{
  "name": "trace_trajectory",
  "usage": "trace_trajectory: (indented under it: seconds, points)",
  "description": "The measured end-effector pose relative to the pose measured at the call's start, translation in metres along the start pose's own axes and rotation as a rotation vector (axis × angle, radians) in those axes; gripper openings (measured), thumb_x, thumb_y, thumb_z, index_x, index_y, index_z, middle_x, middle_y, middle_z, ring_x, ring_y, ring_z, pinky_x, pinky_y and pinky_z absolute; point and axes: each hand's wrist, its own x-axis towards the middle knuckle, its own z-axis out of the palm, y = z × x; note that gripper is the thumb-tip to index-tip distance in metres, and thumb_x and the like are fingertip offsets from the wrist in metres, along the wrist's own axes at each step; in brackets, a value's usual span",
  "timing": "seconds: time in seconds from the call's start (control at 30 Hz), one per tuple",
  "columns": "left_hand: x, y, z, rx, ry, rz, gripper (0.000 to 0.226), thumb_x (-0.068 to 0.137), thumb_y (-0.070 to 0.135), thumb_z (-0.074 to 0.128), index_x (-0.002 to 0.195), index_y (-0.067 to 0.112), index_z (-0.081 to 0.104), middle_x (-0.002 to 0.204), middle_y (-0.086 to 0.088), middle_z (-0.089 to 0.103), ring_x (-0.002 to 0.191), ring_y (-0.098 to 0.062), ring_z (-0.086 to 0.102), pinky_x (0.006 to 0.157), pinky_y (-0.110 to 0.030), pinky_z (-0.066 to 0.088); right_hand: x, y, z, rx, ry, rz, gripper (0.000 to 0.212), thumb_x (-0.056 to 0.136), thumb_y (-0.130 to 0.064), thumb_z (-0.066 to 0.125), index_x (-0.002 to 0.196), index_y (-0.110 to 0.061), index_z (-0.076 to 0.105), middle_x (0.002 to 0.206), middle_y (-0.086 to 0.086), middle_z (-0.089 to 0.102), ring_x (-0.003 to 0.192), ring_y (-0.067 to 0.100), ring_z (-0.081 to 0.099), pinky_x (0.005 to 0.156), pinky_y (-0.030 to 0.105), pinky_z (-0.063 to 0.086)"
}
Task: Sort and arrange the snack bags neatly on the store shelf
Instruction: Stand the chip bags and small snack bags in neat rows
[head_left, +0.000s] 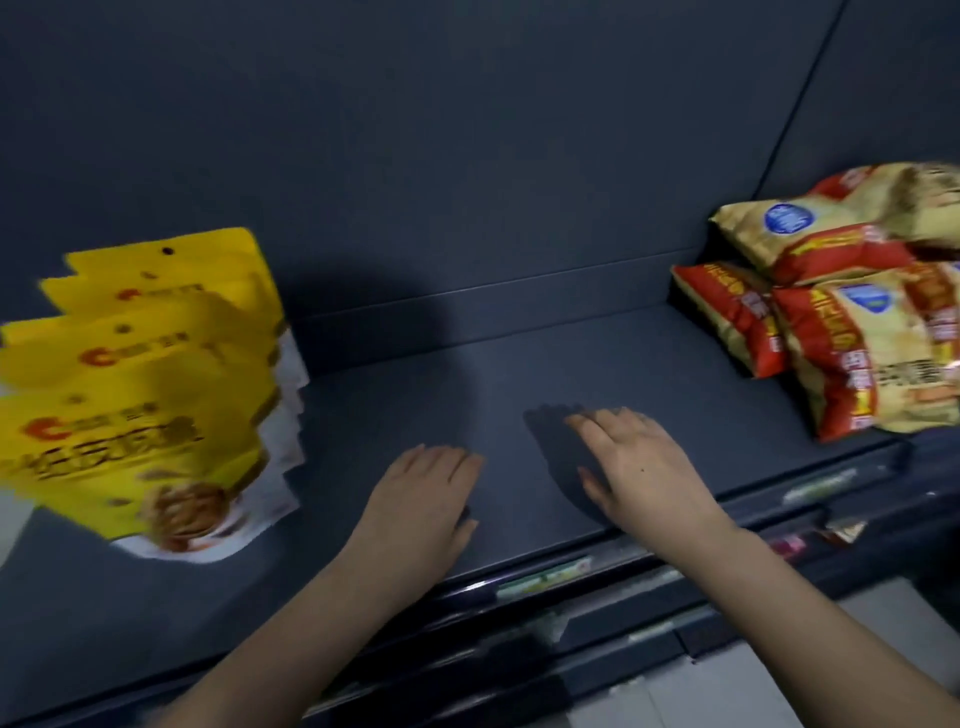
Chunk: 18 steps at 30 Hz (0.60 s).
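Several yellow snack bags (140, 374) stand in a leaning row at the left of the dark shelf (395, 395). A loose pile of red-and-cream snack bags (852, 332) lies at the right end, some stacked on others. My left hand (421, 499) hovers palm down over the shelf's middle, fingers relaxed, holding nothing. My right hand (639, 467) is beside it, palm down with spread fingers just above or on the shelf board, and holds nothing. Both hands are apart from either group of bags.
The shelf's back panel (467, 156) rises dark behind. A price-label rail (545, 577) runs along the front edge, with a lower shelf edge (649, 634) beneath and pale floor (857, 649) at the bottom right. Bare board lies between the two bag groups.
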Motion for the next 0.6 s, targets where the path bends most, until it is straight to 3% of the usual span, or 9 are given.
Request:
trace_trajectory:
  seconds: [0.23,0.37,0.47,0.53,0.6]
  points:
    - [0.101,0.093,0.017,0.044,-0.010,0.135,0.076,0.031,0.044,0.092,0.098,0.013,0.072,0.089,0.001,0.072,0.078,-0.016,0.070,0.075,-0.037,0.057,-0.057,0.126,-0.034,-0.081,-0.018,0.124,0.057,0.055,-0.013,0.085,0.108,-0.005,0.066,0.098,0.009,0.067,0.089,0.030,0.066,0.085,0.041,0.052]
    - [0.153,0.151,0.024,0.008,0.022,0.180,0.077,0.039,0.041,0.092,0.104,0.008,0.069,0.093,-0.001,0.071,0.083,-0.019,0.070,0.079,-0.041,0.056,-0.091,0.188,-0.050,-0.134,-0.032,0.213,0.055,0.055,-0.007,0.082,0.108,-0.005,0.066,0.102,0.012,0.066,0.091,0.031,0.065,0.080,0.040,0.053]
    - [0.183,0.188,0.030,-0.087,0.010,0.209,0.072,0.060,0.033,0.086,0.121,0.004,0.060,0.110,-0.006,0.067,0.101,-0.024,0.066,0.092,-0.044,0.048,-0.111,0.224,-0.057,-0.147,-0.045,0.271,0.056,0.053,-0.006,0.081,0.107,-0.004,0.066,0.102,0.013,0.066,0.089,0.032,0.066,0.079,0.040,0.054]
    - [0.200,0.209,0.030,-0.102,-0.045,0.219,0.068,0.085,0.036,0.066,0.141,0.008,0.039,0.133,-0.002,0.052,0.125,-0.022,0.049,0.109,-0.038,0.030,-0.119,0.244,-0.057,-0.139,-0.049,0.298,0.059,0.054,-0.006,0.082,0.109,-0.005,0.064,0.104,0.012,0.065,0.091,0.032,0.065,0.080,0.040,0.053]
    - [0.217,0.222,0.035,-0.102,-0.019,0.222,0.067,0.094,0.043,0.050,0.148,0.014,0.024,0.141,0.003,0.042,0.131,-0.016,0.037,0.111,-0.030,0.019,-0.123,0.262,-0.053,-0.127,-0.058,0.333,0.061,0.054,-0.007,0.084,0.111,-0.005,0.062,0.107,0.012,0.064,0.093,0.032,0.065,0.081,0.041,0.053]
